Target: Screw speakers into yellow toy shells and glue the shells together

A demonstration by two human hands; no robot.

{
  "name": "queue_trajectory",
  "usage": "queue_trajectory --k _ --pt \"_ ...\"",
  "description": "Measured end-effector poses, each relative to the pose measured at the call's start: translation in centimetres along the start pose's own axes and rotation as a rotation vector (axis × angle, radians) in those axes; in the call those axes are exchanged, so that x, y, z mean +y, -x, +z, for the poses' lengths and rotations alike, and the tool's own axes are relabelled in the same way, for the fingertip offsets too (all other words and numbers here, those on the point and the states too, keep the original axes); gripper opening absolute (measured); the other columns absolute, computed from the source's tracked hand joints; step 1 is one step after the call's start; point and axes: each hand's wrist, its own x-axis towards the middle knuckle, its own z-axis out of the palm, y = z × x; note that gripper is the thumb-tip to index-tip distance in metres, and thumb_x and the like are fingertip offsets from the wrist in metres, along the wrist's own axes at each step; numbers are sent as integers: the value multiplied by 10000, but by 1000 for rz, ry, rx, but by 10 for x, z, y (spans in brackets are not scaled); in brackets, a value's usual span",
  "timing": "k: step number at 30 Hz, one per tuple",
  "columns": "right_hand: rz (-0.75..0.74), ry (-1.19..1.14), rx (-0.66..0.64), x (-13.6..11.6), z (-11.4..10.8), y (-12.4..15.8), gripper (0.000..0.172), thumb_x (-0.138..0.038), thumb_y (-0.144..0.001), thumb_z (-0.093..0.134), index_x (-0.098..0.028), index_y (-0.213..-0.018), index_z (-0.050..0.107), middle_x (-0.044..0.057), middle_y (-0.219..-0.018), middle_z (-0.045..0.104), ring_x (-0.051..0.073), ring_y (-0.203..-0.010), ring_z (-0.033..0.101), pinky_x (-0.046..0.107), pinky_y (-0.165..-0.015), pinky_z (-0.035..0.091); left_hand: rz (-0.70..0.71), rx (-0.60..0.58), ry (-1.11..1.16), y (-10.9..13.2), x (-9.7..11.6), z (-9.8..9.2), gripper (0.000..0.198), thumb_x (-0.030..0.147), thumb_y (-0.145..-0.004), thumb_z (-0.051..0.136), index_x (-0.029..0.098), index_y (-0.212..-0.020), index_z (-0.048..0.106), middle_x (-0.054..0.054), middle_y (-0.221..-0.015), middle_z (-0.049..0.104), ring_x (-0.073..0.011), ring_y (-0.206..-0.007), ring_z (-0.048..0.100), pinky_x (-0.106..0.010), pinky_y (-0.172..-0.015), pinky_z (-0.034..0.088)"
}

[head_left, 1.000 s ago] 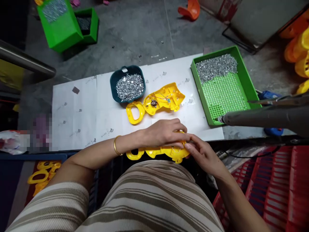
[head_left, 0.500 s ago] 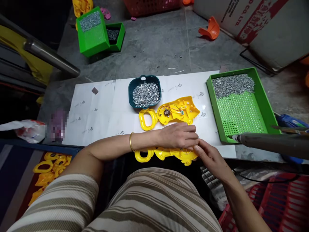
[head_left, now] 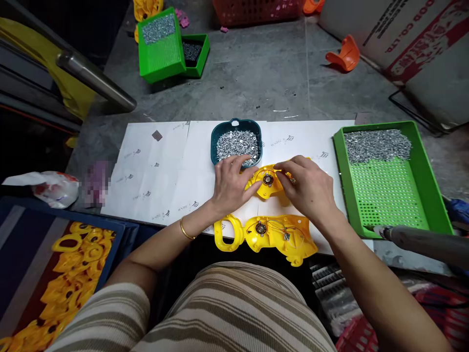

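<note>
My left hand [head_left: 233, 185] is at the left end of the far yellow plastic shell [head_left: 263, 189], fingers spread, thumb by its edge, covering its ring handle. Over the same shell, my right hand [head_left: 310, 188] has its fingers curled and drawn together near thin wires; what they pinch, if anything, is hidden. A round black speaker [head_left: 268, 180] sits inside this shell. Closer to me, a second yellow shell [head_left: 271, 240] lies open side up, with a ring handle, a speaker [head_left: 261, 228], wires and a small circuit board [head_left: 287, 236]. Neither hand touches it.
A teal bowl [head_left: 213, 151] of small metal parts stands just beyond my left hand. A green tray [head_left: 437, 195] of screws is at right, beside a grey tool [head_left: 414, 237]. Green trays [head_left: 159, 68] are at the back left; a box [head_left: 51, 274] of yellow parts is at lower left.
Both hands have moved from the near shell to the far one. My left hand has spread its fingers. The near shell is now uncovered; the camera view has shifted slightly.
</note>
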Motion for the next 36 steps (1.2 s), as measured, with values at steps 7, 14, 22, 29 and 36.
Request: queue_trajectory --k 7,14,22,29,36 --pt "33 -13 -148 4 11 -19 252 -294 -914 498 -251 -1058 700 72 -1032 683 216 -840 604 287 -528 253 -42 -30 68 -15 3 10 226 423 -934 557 267 -960 718 -52 -1330 582 -304 -1261 426 -519 -1012 325" --pt "32 -36 -216 3 10 -21 296 -293 -933 455 -252 -1111 688 76 -1036 684 230 -888 615 282 -563 287 -81 36 151 -16 2 12 177 397 -922 594 278 -890 720 -6 -1250 649 -262 -1243 468 -488 -1018 345" --pt "-59 -33 -299 0 6 -26 301 -241 -897 467 -225 -1033 735 86 -994 672 214 -855 596 286 -559 307 -30 112 102 -13 7 16 166 361 -932 585 280 -891 723 -2 -1154 703 -259 -1202 524 -498 -1013 348" --pt "120 -233 -33 19 -10 -7 172 -229 -845 545 -193 -936 687 44 -874 700 163 -716 603 311 -667 420 23 86 126 -9 2 11 152 411 -880 657 294 -815 729 0 -1163 697 -268 -1220 516 -514 -1042 322" --pt "257 -455 130 40 -16 24 71 -231 -806 595 -190 -834 645 25 -856 706 158 -762 639 286 -678 463 109 -35 200 -28 37 11 303 447 -892 612 298 -1147 678 -52 -1443 499 -293 -1396 328 -556 -1146 197"
